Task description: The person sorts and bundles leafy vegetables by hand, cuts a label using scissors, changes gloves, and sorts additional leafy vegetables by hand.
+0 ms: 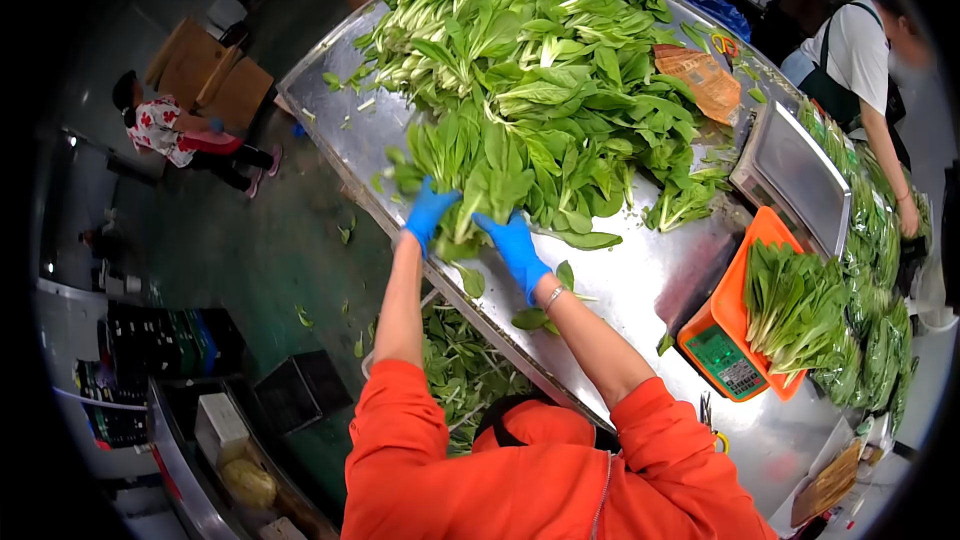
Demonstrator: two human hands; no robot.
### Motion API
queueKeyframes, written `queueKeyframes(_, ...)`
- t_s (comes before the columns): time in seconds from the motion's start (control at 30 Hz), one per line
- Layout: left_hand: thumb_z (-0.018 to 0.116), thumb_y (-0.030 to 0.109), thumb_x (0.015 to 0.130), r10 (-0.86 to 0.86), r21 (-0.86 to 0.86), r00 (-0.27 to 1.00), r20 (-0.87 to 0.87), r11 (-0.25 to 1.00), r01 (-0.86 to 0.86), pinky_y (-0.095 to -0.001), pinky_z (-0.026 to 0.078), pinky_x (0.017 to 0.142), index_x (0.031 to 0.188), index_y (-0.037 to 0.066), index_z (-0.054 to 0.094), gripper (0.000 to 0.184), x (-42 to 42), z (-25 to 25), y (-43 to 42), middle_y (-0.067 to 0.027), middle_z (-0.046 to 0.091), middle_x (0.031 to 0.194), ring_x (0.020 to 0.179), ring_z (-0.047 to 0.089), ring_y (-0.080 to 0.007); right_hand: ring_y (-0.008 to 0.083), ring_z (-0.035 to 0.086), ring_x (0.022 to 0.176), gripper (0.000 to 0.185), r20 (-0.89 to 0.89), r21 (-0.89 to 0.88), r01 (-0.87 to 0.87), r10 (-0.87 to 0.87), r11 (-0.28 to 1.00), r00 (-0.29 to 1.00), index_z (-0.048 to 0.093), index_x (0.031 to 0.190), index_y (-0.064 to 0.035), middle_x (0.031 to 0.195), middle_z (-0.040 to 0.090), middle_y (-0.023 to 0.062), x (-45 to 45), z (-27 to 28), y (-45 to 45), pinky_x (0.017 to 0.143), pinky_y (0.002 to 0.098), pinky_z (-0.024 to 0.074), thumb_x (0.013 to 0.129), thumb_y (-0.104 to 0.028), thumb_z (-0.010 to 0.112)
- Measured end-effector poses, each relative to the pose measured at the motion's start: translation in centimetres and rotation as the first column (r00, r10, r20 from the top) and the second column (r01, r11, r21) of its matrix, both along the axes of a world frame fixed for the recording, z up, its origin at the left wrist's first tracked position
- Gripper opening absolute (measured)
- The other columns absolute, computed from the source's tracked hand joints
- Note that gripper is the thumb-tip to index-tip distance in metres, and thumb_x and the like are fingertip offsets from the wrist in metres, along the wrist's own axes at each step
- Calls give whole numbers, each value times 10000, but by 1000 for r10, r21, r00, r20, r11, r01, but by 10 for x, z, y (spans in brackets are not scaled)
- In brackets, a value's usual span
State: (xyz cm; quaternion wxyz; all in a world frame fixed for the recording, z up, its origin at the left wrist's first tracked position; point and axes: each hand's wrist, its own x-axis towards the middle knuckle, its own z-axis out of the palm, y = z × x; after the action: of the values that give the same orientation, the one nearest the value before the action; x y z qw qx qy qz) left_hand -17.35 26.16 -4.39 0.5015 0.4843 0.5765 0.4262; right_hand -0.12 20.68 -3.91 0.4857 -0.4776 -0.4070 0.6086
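A big heap of leafy greens with pale stems (540,50) covers the far part of the metal table (650,285). At the heap's near edge, my left hand (430,212), in a blue glove, closes round the stem end of some greens. Close beside it on the right, my right hand (515,252), also gloved in blue, has its fingers closed on the same bunch of greens (470,202). The leaves partly hide the fingertips of both hands. A loose leaf (470,281) lies on the table just below my hands.
Right of my hands stands an orange scale (715,340) with greens in its orange tray (765,235). Bagged greens (880,330) line the right edge. Scissors (712,420) lie near me. Trimmings (465,360) sit below the table edge. Two people (850,60) (180,135) are nearby.
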Motion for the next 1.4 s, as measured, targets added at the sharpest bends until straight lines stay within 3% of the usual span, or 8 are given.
queueKeyframes(0.33, 599, 109, 747, 148, 111, 936, 320, 975, -193, -288, 394, 829, 1204, -18, 341, 541, 136, 64, -133, -116, 492, 1103, 962, 483, -182, 160, 520, 948, 579, 255, 54, -135, 117, 989, 960, 447, 1160, 8, 1067, 549, 96, 131, 91, -86, 833, 284, 412, 707, -272, 675)
queueKeyframes(0.43, 624, 275, 738, 127, -241, 940, 317, 969, -50, -311, 396, 827, 1252, -17, 286, 682, 128, 34, -128, -147, 453, 1163, 1007, 468, -218, 133, 544, 875, 411, 376, -206, -316, 373, 926, 849, 555, 1026, 16, 983, 586, 110, 206, 51, -71, 747, 269, 445, 760, -293, 611)
queueKeyframes(0.5, 633, 336, 725, 117, -366, 974, 193, 930, -39, -360, 406, 814, 1293, -4, 202, 790, 126, 41, -128, -162, 406, 1214, 1038, 456, -260, 273, 574, 852, 574, 772, 189, 121, -224, 974, 594, 469, 1113, 23, 965, 574, 200, 221, 17, -78, 738, 322, 442, 704, -348, 625)
queueKeyframes(0.53, 635, 346, 721, 150, -396, 989, 18, 909, -131, -385, 411, 804, 1310, 4, 154, 834, 129, 58, -131, -168, 380, 1238, 1051, 450, -280, 299, 561, 885, 649, 562, -48, 201, -140, 979, 816, 395, 1177, 27, 994, 553, 223, 221, 42, -89, 775, 331, 435, 702, -351, 622)
queueKeyframes(0.63, 634, 340, 727, 164, -338, 982, 95, 933, -123, -404, 405, 813, 1324, 26, 132, 841, 112, 54, -153, -169, 350, 1269, 1063, 443, -292, 285, 565, 872, 617, 795, 386, 290, -475, 876, 377, 437, 1139, 19, 973, 563, 194, 233, -1, -106, 749, 335, 443, 704, -373, 630)
queueKeyframes(0.77, 664, 235, 706, 327, 239, 881, -341, 937, -255, -354, 371, 873, 1249, 18, 293, 692, 103, 37, -167, -190, 406, 1183, 1035, 449, -307, 298, 565, 840, 590, 604, 185, 368, -401, 911, 689, 453, 1106, 11, 1013, 539, 189, 213, 41, -118, 709, 360, 454, 702, -382, 629)
queueKeyframes(0.97, 633, 131, 711, 314, 512, 766, -561, 859, 23, -359, 363, 868, 1173, 14, 386, 537, 187, 45, -176, -167, 452, 1104, 1012, 446, -308, 331, 556, 818, 616, 890, 229, 113, -255, 967, 377, 387, 1161, -26, 1034, 515, 188, 167, 39, -91, 693, 392, 456, 689, -330, 639)
queueKeyframes(1.4, 643, 104, 701, -261, 239, 686, -679, 805, 543, -344, 412, 807, 1139, -7, 432, 499, 186, 62, -226, -165, 516, 1042, 965, 511, -291, 99, 491, 811, 461, -152, 52, 288, -277, 956, 949, 394, 1196, 13, 902, 524, 31, 217, 63, -134, 718, 214, 424, 774, -66, 559)
